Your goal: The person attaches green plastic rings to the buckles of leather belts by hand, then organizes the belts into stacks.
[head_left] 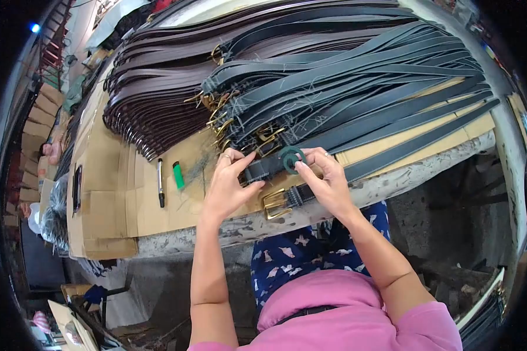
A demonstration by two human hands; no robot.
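Note:
My left hand (231,181) is closed on the stitched end of a black belt (262,169), thumb along its near edge and fingers at the far edge. My right hand (329,182) pinches a dark green ring-shaped thing (285,158) over the same belt; its exact kind I cannot tell. Just in front lies another belt end with a brass buckle (276,203), below the right fingertips. Behind both hands, black belts (334,88) with brass buckles (267,137) are heaped, loose thread ends scattered over them.
Dark brown belts (158,88) are stacked at the back left. A green lighter (178,175) and a marker pen (160,182) lie on the cardboard (111,199) to the left. The worn table edge (416,172) runs close before me. Another person (52,149) is at far left.

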